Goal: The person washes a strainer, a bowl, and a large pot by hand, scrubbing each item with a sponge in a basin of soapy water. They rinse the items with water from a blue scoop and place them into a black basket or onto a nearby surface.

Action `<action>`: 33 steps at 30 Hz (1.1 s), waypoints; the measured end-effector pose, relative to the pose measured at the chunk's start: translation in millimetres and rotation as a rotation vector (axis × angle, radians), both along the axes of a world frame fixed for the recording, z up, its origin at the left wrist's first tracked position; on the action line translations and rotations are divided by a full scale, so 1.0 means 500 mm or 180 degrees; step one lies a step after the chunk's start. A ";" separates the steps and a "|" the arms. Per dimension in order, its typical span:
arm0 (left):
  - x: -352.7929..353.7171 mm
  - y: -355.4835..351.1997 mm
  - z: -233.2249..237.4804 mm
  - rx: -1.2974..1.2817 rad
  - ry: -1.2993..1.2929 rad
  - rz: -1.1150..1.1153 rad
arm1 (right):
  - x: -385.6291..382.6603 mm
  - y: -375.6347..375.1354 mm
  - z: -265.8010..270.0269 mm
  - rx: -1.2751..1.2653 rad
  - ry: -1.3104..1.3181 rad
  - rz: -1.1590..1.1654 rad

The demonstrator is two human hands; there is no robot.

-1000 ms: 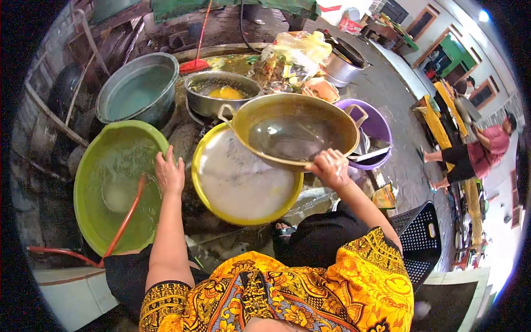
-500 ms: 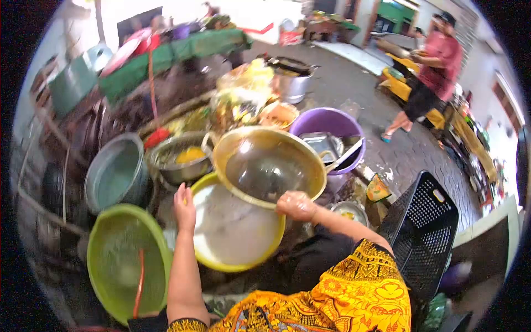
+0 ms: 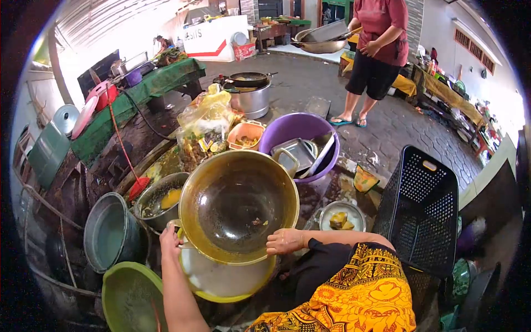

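Observation:
A large brown wok (image 3: pixel 238 205) with bits of food at its bottom is tilted over a yellow-rimmed basin (image 3: pixel 221 276) of cloudy water. My left hand (image 3: pixel 170 241) grips the wok's handle at its lower left. My right hand (image 3: pixel 285 242) has its fingers curled at the wok's lower right rim. Behind the wok stands a purple tub (image 3: pixel 269 137) with a metal tray and other ware in it. A pot (image 3: pixel 145 206) with something yellow inside is just left of the wok.
Green basin (image 3: pixel 119 293) and grey tub (image 3: pixel 109 232) at left; black crate (image 3: pixel 417 210) and small bowl (image 3: pixel 357 218) at right. Behind are a plastic bag of scraps (image 3: pixel 207 124) and a silver pot (image 3: pixel 251 102). A person (image 3: pixel 381 41) stands holding a pan (image 3: pixel 323 44).
The wok has turned and shifted slightly left and down. My left hand has taken hold of its handle. The person at the back appears closer, with a pan, and my view has shifted.

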State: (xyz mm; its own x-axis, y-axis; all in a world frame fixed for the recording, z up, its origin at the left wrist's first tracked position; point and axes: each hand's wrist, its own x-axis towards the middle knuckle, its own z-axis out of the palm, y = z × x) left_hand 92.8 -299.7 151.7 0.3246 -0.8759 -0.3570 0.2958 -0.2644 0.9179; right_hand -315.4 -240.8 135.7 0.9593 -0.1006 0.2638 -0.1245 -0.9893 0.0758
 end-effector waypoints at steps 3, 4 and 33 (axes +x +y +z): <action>-0.009 0.064 0.004 -0.0197 0.0114 0.0096 | -0.003 0.006 -0.009 0.0079 0.0022 0.0013; -0.010 0.090 0.006 -0.0376 0.0131 0.0135 | -0.002 0.009 -0.013 0.0090 0.0035 0.0025; 0.053 0.387 -0.038 -0.0356 -0.0501 0.1217 | -0.071 0.027 -0.146 0.0247 -0.1858 -0.1475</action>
